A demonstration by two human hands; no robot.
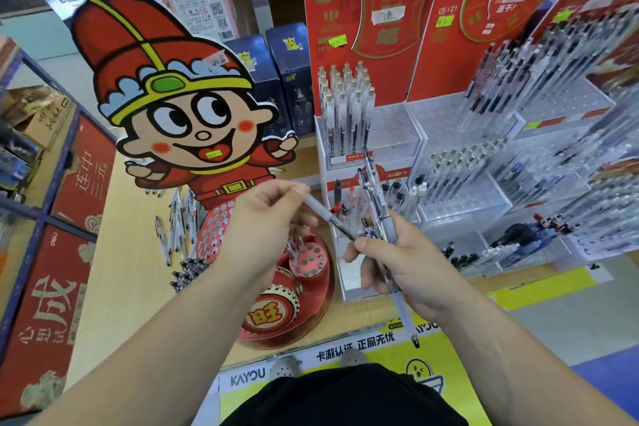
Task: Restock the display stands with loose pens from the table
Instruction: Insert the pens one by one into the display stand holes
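1. Head camera looks down on both hands, held above a wooden table (pixel 131 270).
2. Left hand (pixel 266 218): the fingers are curled, and thumb and forefinger pinch the pale end of a single pen (pixel 320 209). Its dark tip slants down toward the right thumb.
3. Right hand (pixel 404 270): the fingers are wrapped round a bundle of pens (pixel 389 228), with the thumb pressed across them. The bundle sticks out above the fingers, and one barrel runs out below the palm.
4. Loose pens (pixel 176 228) lie on the table well to the left of the left fingers, at the foot of a cartoon stand (pixel 179 107).
5. Just beneath the left fingers sits a small red round holder (pixel 307 261) with holes in its top, a few of them filled.
6. Beyond the right fingers, a red-backed clear stand (pixel 397 128) holds upright pens (pixel 345 104). More clear tiers of pens stand to the right of those fingers.
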